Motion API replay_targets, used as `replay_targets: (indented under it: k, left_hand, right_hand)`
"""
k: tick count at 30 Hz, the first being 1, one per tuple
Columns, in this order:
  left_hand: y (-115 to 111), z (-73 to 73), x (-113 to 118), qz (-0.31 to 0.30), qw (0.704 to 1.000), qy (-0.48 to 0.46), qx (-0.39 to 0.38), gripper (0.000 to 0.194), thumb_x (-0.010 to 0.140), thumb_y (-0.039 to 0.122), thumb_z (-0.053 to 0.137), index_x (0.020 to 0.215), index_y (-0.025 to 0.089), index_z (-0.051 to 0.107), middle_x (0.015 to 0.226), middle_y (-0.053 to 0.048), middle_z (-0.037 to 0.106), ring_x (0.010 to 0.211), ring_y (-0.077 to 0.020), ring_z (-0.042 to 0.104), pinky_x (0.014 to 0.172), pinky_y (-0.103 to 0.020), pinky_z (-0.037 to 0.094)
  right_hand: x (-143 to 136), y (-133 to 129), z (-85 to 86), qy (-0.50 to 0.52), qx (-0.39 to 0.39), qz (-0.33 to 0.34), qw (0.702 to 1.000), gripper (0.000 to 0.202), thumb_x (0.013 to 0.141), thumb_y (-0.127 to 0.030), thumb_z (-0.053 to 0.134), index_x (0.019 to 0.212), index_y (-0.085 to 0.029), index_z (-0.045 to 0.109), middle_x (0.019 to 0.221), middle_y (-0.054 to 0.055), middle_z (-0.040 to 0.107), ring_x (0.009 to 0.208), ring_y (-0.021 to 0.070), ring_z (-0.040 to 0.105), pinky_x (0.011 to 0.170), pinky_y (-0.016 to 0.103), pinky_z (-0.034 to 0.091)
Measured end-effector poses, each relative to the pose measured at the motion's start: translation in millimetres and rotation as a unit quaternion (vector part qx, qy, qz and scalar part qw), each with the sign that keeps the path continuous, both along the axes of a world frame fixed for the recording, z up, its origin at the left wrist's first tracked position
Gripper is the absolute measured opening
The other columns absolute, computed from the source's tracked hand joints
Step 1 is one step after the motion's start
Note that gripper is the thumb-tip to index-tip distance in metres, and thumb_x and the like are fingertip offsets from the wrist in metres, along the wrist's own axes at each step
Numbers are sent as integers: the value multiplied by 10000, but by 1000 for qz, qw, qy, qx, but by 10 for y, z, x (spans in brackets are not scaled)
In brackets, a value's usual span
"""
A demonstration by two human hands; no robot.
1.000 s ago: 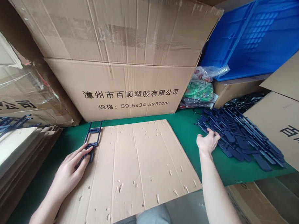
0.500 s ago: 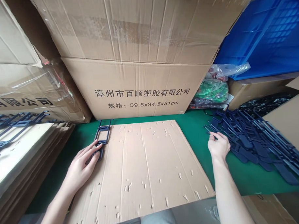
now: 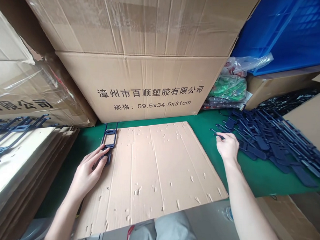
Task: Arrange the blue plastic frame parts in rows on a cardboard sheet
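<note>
On the left edge of a flat cardboard sheet [image 3: 148, 162] lies a dark blue plastic frame [image 3: 110, 138] with two long rods and crossbars. My left hand [image 3: 89, 171] grips its near end between thumb and fingers, hiding part of it. At the right, my right hand [image 3: 228, 145] is pinched closed on a thin dark blue plastic rod piece [image 3: 213, 131]; its tip pokes out to the left, and the remainder is hidden by the hand. Just beyond that hand spreads a heap of dark blue plastic parts [image 3: 276, 140], some with flat paddle-shaped ends.
A tall printed carton [image 3: 148, 78] stands behind the sheet on the green tabletop [image 3: 202, 136]. Stacked cardboard sheets [image 3: 43, 166] at the left carry more blue frames [image 3: 21, 130]. Bagged items [image 3: 229, 87] and a blue crate [image 3: 290, 35] are at the back right.
My right hand has shifted left, away from the heap, with the rod piece's tip now showing more. My left hand stays on the frame. The camera view has tilted slightly.
</note>
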State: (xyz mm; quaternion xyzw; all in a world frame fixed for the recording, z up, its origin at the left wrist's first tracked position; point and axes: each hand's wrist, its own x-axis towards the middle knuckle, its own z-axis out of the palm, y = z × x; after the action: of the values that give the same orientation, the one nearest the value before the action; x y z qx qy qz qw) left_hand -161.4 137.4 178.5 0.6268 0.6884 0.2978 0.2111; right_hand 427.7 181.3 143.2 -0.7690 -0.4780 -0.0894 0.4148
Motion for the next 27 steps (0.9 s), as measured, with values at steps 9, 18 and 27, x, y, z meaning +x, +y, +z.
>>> replay_targets:
  k: [9,18,27]
  left_hand:
    - [-4,-8,-15,7,1000,-6,-9,553,847,715,526,1302,454,701,1598,146,518,1543,-180,448,1416,-498,277]
    - [-9,-10,-11,3,1000,-3,-5,557,855,718,515,1304,447,703,1606,135,511,1544,-195,452,1410,-514,286]
    - [-11,13,8,1,1000,-12,-2,573,860,703,515,1316,416,709,1606,114,516,1547,-216,449,1404,-515,302]
  right_hand:
    - [-397,37,127,-48,48,134,989,381,913,-380,509,1032,-154,791,1079,119,735,729,184,604,834,378,528]
    - [-223,-9,38,-45,-102,16,994,543,925,-564,489,1239,-183,714,1470,156,620,1393,355,513,1203,665,204]
    - [-315,-10,72,-76,-127,51,988,530,928,-532,558,1315,-207,718,1441,138,650,1334,365,528,1097,639,269]
